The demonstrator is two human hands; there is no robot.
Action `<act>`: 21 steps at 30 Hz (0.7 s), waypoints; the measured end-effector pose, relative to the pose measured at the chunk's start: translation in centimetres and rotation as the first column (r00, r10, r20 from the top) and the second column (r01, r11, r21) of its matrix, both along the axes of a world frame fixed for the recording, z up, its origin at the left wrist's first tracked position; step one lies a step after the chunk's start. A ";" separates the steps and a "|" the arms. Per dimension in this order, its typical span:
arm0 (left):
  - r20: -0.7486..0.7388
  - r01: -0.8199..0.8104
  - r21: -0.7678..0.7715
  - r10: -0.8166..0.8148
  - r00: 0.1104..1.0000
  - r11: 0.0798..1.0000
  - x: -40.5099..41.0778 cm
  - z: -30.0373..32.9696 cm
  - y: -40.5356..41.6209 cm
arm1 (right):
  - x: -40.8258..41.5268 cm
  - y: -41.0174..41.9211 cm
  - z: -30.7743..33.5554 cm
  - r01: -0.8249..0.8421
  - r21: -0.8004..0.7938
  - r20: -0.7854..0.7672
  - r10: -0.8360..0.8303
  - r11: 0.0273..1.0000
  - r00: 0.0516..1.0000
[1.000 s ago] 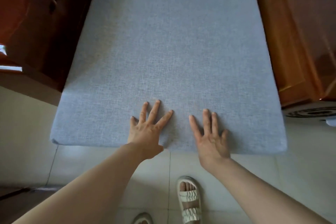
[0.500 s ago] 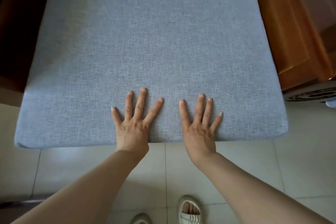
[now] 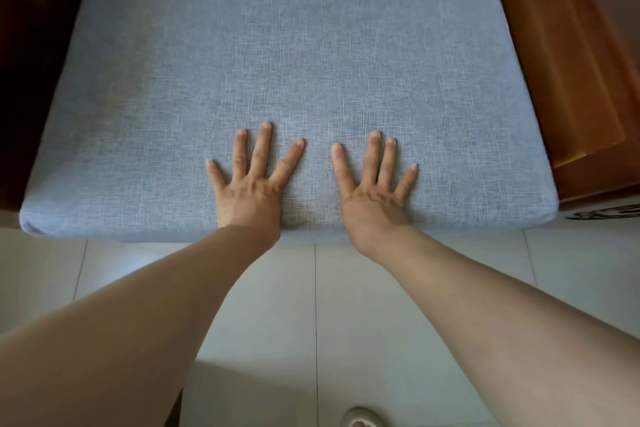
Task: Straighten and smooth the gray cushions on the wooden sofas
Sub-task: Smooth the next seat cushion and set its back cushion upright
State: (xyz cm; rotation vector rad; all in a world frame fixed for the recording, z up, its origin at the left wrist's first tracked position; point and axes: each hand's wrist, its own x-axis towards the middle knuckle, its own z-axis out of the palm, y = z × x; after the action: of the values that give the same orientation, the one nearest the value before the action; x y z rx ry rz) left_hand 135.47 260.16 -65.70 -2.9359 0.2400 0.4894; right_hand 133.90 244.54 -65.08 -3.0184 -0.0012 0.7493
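From the head camera, the only view I have, I look down on one gray cushion (image 3: 277, 80) that fills most of the picture. It lies on a wooden sofa, whose brown frame (image 3: 568, 62) runs along its right side; the left side is dark and I cannot make out what is there. The cushion's front edge overhangs the pale tiled floor (image 3: 363, 305).

My left hand (image 3: 249, 191) lies flat on the cushion near that front edge, fingers straight and spread, holding nothing. My right hand (image 3: 375, 194) lies just beside it in the same way, palm down, fingers fanned and pressing on the fabric. The two hands are near each other but not touching, both about the middle of the front edge, with the wrists past the edge over the floor.

My judgement on progress: the top of this cushion looks even, with no folds or creases that I can see, and its front edge runs fairly straight. The right side follows the frame closely. So this cushion seems close to done, with perhaps a last sweep of the palms left. Whether it sits square at the back I cannot tell, since the far edge is out of view.

The task speaks of several cushions and sofas. Only this one shows here, so I cannot say how many are left.

At the bottom of the view the toe of a sandal (image 3: 358, 418) shows on the tiles.
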 end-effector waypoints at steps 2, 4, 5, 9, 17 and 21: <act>-0.029 0.000 0.007 0.000 1.000 1.000 0.0 0.4 0.1 | -0.1 0.0 0.2 -0.008 -0.006 -0.016 0.008 1.000 1.000; -0.096 0.012 0.009 -0.011 0.995 1.000 0.2 1.5 0.2 | -0.2 -0.2 1.0 -0.031 -0.022 -0.044 0.030 0.999 0.999; -0.143 0.026 0.002 -0.026 0.989 1.000 0.4 1.9 0.2 | -0.1 -0.4 1.2 -0.040 -0.028 -0.073 0.038 0.999 0.997; -0.283 0.016 -0.126 -0.052 0.958 0.992 0.3 5.9 0.3 | -0.6 -1.2 4.1 -0.040 0.032 -0.223 0.047 0.999 0.974; -0.330 0.018 -0.125 -0.059 0.942 0.992 -3.6 15.8 1.4 | -4.3 0.1 13.9 -0.005 0.130 -0.262 0.039 0.992 0.964; -0.327 0.029 -0.113 -0.065 0.943 0.993 -5.4 22.3 2.7 | -5.9 1.2 20.4 -0.011 0.122 -0.235 0.040 0.992 0.971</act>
State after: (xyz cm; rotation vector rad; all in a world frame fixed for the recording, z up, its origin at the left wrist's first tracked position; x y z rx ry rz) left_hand 130.05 262.81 -43.38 -2.9247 0.3859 0.9917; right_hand 128.05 245.74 -44.70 -2.8027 -0.0767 1.0665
